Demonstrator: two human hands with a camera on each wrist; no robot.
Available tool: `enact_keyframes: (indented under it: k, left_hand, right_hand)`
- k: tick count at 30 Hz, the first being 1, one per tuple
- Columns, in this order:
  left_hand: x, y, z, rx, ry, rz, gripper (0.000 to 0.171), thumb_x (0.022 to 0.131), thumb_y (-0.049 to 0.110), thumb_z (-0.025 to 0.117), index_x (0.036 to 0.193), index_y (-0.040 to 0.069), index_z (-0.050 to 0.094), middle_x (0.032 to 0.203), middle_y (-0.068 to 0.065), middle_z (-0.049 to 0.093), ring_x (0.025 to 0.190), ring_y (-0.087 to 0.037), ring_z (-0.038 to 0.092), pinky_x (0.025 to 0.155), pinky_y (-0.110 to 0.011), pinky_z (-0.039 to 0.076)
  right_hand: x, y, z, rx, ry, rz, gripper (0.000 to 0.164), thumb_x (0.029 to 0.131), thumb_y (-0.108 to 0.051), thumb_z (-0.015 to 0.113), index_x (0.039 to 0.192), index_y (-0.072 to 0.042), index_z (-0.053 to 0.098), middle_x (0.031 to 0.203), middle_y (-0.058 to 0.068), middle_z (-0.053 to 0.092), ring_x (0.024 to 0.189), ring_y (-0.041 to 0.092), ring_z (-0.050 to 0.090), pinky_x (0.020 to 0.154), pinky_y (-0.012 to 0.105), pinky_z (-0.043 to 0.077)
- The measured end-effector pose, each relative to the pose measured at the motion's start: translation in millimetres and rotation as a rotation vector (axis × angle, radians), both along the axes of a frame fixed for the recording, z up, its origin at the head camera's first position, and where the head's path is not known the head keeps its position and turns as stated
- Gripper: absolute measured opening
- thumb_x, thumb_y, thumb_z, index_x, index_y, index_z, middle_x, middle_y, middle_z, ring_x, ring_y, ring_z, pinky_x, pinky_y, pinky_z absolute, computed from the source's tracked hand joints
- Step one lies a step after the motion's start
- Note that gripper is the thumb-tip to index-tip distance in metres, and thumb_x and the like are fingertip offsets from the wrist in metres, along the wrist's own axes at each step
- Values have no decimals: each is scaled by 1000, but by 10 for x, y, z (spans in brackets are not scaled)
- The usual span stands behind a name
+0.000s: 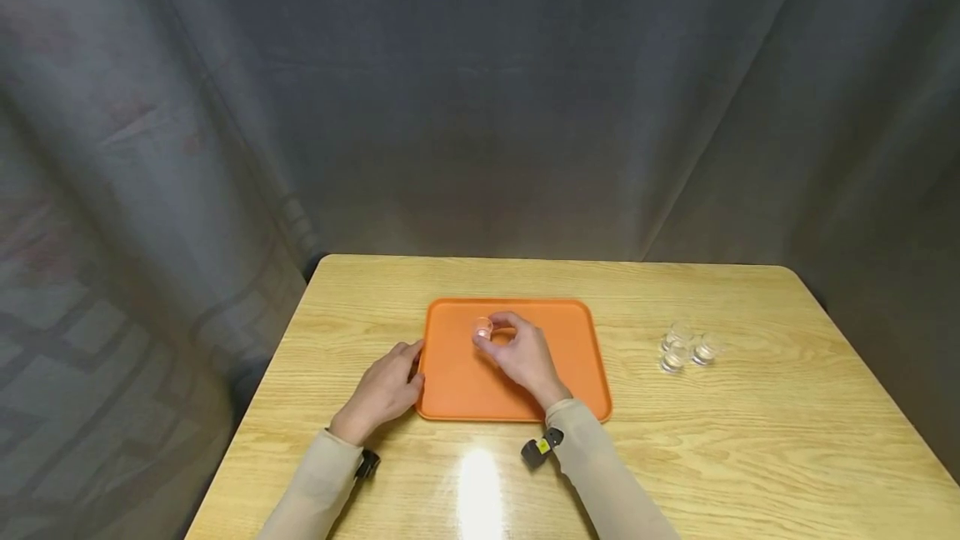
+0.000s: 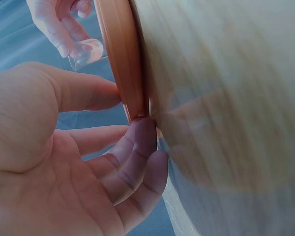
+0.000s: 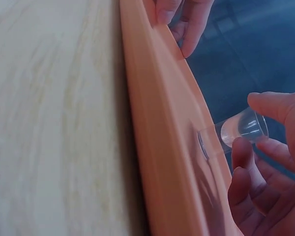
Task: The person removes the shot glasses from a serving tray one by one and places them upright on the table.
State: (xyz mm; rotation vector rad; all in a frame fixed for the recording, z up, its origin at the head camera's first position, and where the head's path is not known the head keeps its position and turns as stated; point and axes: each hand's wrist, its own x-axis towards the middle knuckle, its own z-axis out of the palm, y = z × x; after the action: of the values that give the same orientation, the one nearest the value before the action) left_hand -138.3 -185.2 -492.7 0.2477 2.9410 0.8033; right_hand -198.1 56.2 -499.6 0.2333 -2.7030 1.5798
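An orange tray [image 1: 544, 361] lies on the wooden table. Above its middle, my right hand [image 1: 522, 357] pinches a small clear shot glass [image 1: 482, 327] between thumb and fingers. The right wrist view shows that shot glass [image 3: 243, 130] with its thick base close to the tray surface and its mouth toward the palm. At the tray's left edge, my left hand [image 1: 387, 383] holds the rim. From the left wrist, its thumb touches one side of the tray rim [image 2: 123, 64], while curled fingertips [image 2: 145, 132] press by the lower side, at the tabletop.
Three more clear shot glasses [image 1: 675, 357] stand grouped on the table [image 1: 750, 432], right of the tray. Grey curtains [image 1: 480, 107] hang behind and beside the table. A bright glare spot shows on the wood near the front.
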Motion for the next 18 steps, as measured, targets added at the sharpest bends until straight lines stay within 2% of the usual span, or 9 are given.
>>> enact_keyframes:
  k: [9,18]
  left_hand:
    - [1,3,-2,-1,10,2,56,104,15,62,156,-3,51,130,-16,66,106,-28,67,92,-49,55]
    - [-2,2,-5,-1,12,-3,56,104,15,62,156,-3,51,129,-15,66,102,-26,66,90,-47,54]
  right_hand:
    - [-7,-8,-42,-20,18,-14,38,89,-33,86,121,-15,78,114,4,78,71,11,63,77,33,53]
    - [-7,-8,-53,-22,0,-22,35,90,-34,85,119,-17,78,115,4,78,70,11,62,74,31,52]
